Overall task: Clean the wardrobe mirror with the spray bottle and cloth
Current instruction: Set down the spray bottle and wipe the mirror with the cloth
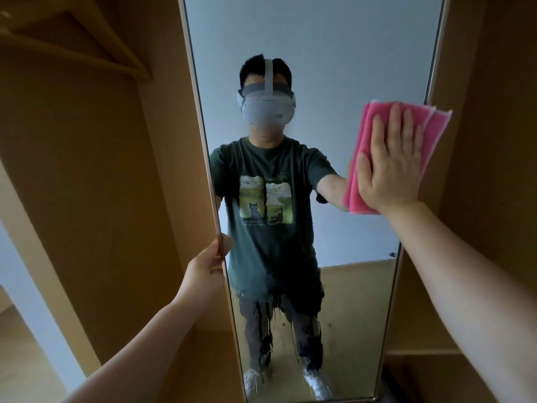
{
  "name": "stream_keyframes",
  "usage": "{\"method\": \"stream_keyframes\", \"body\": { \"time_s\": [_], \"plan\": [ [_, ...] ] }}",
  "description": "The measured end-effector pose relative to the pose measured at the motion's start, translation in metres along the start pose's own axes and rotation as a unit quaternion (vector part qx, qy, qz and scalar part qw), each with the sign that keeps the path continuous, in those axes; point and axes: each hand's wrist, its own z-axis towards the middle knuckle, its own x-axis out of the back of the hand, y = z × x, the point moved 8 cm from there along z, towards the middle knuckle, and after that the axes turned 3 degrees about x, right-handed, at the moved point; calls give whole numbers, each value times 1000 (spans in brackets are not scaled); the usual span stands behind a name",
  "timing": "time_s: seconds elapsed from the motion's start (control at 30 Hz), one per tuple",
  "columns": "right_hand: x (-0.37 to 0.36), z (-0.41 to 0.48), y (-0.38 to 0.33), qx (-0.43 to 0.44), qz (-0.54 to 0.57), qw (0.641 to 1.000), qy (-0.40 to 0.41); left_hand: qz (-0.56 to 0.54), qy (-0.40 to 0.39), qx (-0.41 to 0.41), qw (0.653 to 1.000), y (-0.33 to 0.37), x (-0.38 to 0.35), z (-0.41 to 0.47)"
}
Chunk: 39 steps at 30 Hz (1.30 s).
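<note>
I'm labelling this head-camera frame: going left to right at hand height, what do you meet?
Wooden hanger up in the wardrobe, left hand gripping the mirror's edge, mirror, pink cloth pressed flat under the right hand.

right hand [389,161] raised, palm flat, fingers spread and pointing up, arm stretched forward. left hand [207,264] lower, fingers curled closed in a grip, forearm extended.

A wooden coat hanger [72,33] hangs at the upper left, inside the open wardrobe compartment [96,158] of tan wood. A second tan wooden panel [491,141] rises along the right edge. At the lower left corner lies pale wood flooring [20,353], with a light blue-grey wall [32,289] above it.
</note>
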Motion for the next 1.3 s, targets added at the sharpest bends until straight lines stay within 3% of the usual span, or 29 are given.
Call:
{"method": "stream_keyframes", "body": {
  "time_s": [0.43,0.77,0.93,1.3],
  "plan": [
    [0,-20,-5,-15,0,1000,-4,5,15,-10,1000,6,0,-6],
    [-33,-150,-17,-13,22,997,-78,14,55,-10,998,8,-6,-12],
    [-47,-201,-18,33,48,993,-103,12,93,0,996,11,-12,-18],
    [-44,-203,-19,34,77,996,-40,-7,99,-41,994,-12,-33,-42]
  ]
}}
